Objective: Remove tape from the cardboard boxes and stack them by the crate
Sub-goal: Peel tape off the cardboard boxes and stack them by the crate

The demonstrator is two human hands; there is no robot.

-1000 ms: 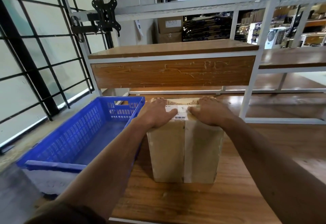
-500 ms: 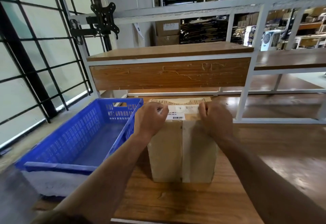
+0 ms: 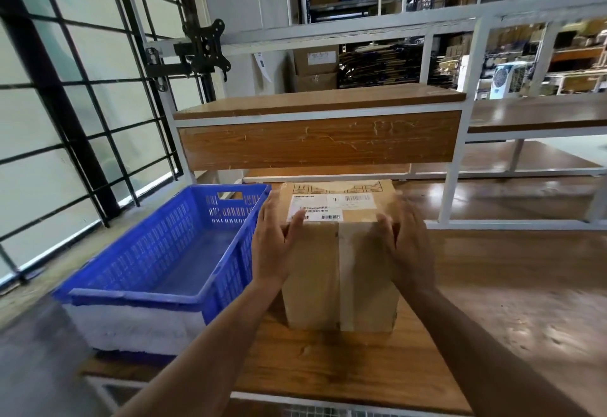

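Note:
A brown cardboard box stands upright on the wooden table, right next to the blue crate. A white shipping label lies on its top, and a strip of tape runs down the middle of its front face. My left hand clasps the top left corner, thumb on the front edge by the label. My right hand, blurred, clasps the top right corner with its thumb on the front face. The fingers of both hands are hidden behind the box's sides.
The crate sits at the table's left end and looks empty. A wooden shelf on a white metal frame rises just behind the box. A black-barred window is at the left. Bare table top extends to the right.
Both hands have moved apart from the label on the box's top to its left and right top corners. More of the box's top now shows.

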